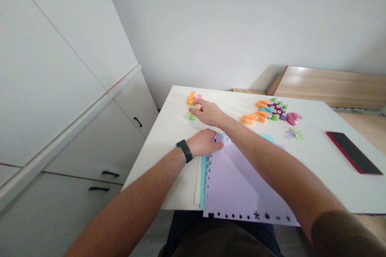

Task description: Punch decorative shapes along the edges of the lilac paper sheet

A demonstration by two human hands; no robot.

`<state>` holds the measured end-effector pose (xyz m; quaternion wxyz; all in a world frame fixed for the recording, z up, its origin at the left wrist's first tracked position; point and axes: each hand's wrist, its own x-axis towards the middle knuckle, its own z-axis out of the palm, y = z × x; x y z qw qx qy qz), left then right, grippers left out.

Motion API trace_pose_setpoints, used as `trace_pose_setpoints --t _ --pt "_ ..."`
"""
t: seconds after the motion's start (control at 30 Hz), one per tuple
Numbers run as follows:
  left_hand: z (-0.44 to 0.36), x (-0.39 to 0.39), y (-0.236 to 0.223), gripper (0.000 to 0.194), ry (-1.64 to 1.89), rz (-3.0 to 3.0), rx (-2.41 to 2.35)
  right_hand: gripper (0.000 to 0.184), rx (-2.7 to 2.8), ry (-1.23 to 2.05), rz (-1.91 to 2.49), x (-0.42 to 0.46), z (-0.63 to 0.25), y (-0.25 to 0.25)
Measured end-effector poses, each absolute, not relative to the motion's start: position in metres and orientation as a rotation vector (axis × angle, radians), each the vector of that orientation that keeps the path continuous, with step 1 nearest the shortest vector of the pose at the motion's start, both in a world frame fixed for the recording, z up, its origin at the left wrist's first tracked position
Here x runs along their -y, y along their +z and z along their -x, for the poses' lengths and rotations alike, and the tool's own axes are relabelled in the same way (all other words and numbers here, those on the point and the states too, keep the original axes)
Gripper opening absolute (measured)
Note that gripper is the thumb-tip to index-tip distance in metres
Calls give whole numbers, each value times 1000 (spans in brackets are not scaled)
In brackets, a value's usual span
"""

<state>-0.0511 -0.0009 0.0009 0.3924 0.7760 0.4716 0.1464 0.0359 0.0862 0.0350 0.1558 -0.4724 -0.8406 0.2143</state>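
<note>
My right hand (208, 112) reaches across to the far left of the white table (169, 128), fingers curled around a small pink and green paper punch (194, 115). An orange punch (191, 98) lies just beyond it. My left hand (205, 142), a black band on its wrist, rests closed on the top left corner of a lilac paper sheet (232, 184). Punched shapes run along that sheet's left and near edges. Teal and cream sheets (200, 180) lie under the lilac one.
A cluster of several coloured paper punches (271, 111) lies at the far middle of the table, with small punched paper bits (294, 133) nearby. A dark phone with a red edge (352, 152) lies at the right. White cabinets stand to the left, a wooden bench behind.
</note>
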Motion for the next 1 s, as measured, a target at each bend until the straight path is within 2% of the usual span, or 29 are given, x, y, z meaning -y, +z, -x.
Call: trace_pose_setpoints --t 0.3,0.47,0.57,0.73,0.9,1.0 --pt "50 3 4 22 390 -1958 -1213 28 2347 637 1408 -96 -28 19" --pt "51 3 4 21 401 -1918 -1193 15 2115 935 1389 -89 -54 15" --pt "52 2 3 21 392 -1911 -1189 23 1891 1190 1300 -80 -78 20" --pt "51 1 1 23 384 -1936 -1184 54 1576 1395 1130 -63 -129 34" --pt "50 2 5 22 428 -1908 -1095 37 1685 1347 1121 -56 -183 33" --pt "50 3 6 23 451 -1889 -1052 35 1750 1262 1130 -54 -210 29"
